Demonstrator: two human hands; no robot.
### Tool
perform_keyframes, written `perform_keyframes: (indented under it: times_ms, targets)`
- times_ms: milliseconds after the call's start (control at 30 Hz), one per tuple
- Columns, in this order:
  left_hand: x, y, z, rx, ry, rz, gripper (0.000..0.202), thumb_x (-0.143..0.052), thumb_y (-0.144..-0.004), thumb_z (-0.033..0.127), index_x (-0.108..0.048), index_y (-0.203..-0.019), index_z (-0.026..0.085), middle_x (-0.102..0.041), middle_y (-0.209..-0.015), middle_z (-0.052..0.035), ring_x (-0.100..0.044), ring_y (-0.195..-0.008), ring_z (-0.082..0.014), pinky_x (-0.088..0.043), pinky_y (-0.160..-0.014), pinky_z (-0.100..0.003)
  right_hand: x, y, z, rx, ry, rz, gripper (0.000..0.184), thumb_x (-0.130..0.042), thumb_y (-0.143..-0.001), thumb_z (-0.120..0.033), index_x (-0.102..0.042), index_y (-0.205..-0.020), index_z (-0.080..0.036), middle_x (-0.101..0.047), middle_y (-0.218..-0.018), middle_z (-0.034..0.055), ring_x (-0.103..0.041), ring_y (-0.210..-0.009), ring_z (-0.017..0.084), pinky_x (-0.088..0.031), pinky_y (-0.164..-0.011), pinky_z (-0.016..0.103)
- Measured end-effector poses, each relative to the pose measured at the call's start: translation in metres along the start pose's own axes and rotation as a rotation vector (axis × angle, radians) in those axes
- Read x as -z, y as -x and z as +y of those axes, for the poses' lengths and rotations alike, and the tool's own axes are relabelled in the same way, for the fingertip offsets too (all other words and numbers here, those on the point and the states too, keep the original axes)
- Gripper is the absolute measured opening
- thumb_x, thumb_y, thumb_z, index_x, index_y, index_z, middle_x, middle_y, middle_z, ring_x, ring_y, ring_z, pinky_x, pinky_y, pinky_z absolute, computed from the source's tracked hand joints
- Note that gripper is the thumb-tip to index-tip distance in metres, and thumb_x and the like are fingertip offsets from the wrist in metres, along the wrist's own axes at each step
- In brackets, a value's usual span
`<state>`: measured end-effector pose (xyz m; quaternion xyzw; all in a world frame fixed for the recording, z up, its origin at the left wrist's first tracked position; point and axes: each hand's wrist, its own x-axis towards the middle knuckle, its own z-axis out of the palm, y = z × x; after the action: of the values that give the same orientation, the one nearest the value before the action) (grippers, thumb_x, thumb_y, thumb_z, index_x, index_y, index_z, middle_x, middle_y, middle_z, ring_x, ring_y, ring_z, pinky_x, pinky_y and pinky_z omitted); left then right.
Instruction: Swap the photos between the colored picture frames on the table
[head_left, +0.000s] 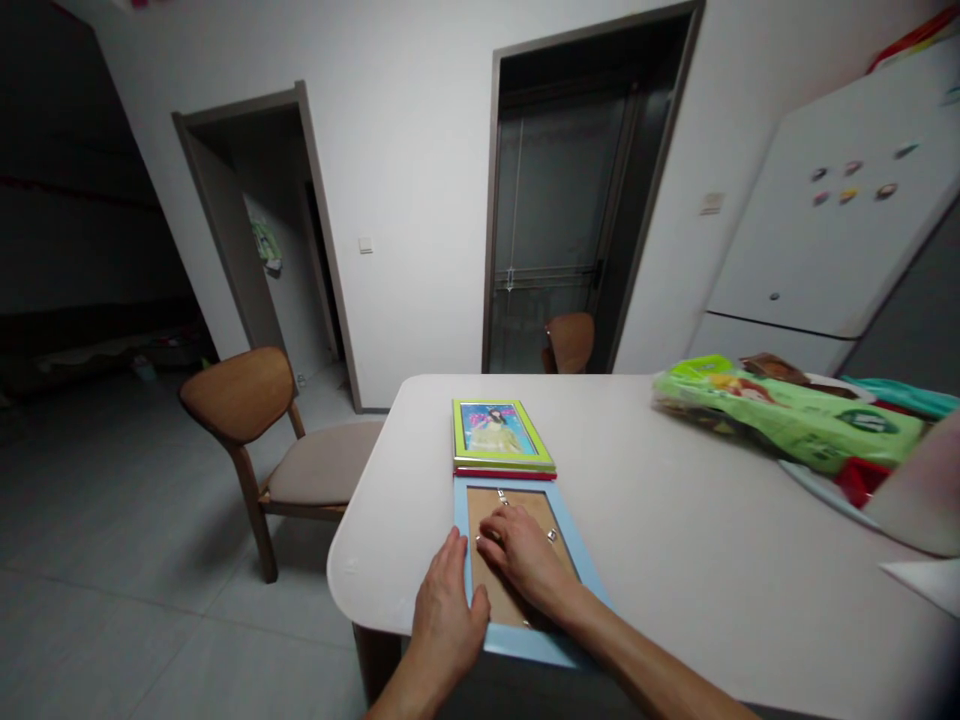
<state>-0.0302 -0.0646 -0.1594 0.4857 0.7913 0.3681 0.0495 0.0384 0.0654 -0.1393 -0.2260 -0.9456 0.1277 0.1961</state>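
A light blue picture frame (534, 645) lies face down near the table's front edge, its brown backing board (495, 590) showing. Small metal clips sit along the board's edges, one at the right (552, 535) and one at the top. My left hand (448, 605) rests along the frame's left side, fingers stretched out and thumb apart over the border. My right hand (521, 555) lies over the board with its fingers bent, the tips at a small clip on the left edge, partly covered. Just beyond, a green picture frame (501, 463) with a picture of a figure in a dress lies on a red one (506, 475).
The white table (660, 570) carries a green plastic package (795, 410), a red item and other goods at right. A wooden chair (240, 395) stands left of the table, another chair (570, 342) behind it. A white fridge (825, 240) is at the far right.
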Motion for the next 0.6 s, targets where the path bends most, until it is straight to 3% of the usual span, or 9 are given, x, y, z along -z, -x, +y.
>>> perform_keyframes:
  times_ms: [233,467,600]
  targets:
    - [0.001,0.000,0.002,0.012,-0.024,-0.013,0.054,-0.041,-0.066,0.016,-0.039,-0.118,0.003,-0.039,-0.126,-0.0136,-0.035,-0.115,-0.0208,-0.027,-0.098,-0.031,-0.001,-0.022,0.034,-0.180,0.100,0.041,0.029,-0.037,-0.078,-0.027,-0.063,-0.083,-0.014,-0.054,-0.082,0.0098,-0.045,-0.080,0.019,-0.032,-0.070,0.029]
    - [0.004,-0.001,0.004,0.000,-0.048,-0.028,0.054,-0.040,-0.066,0.015,-0.038,-0.118,0.001,-0.038,-0.126,-0.0149,-0.035,-0.115,-0.0211,-0.027,-0.098,-0.031,-0.004,-0.025,0.031,-0.214,0.120,0.020,0.030,-0.038,-0.077,-0.028,-0.059,-0.098,-0.025,-0.052,-0.088,0.0078,-0.043,-0.085,0.021,-0.032,-0.068,0.031]
    - [0.003,0.000,0.003,0.018,-0.021,-0.011,0.054,-0.040,-0.066,0.015,-0.038,-0.119,0.004,-0.039,-0.126,-0.0123,-0.035,-0.115,-0.0199,-0.027,-0.098,-0.031,0.010,-0.014,0.027,-0.183,0.092,-0.014,0.034,-0.042,-0.074,-0.025,-0.055,-0.106,-0.023,-0.053,-0.096,0.0078,-0.044,-0.090,0.021,-0.034,-0.074,0.032]
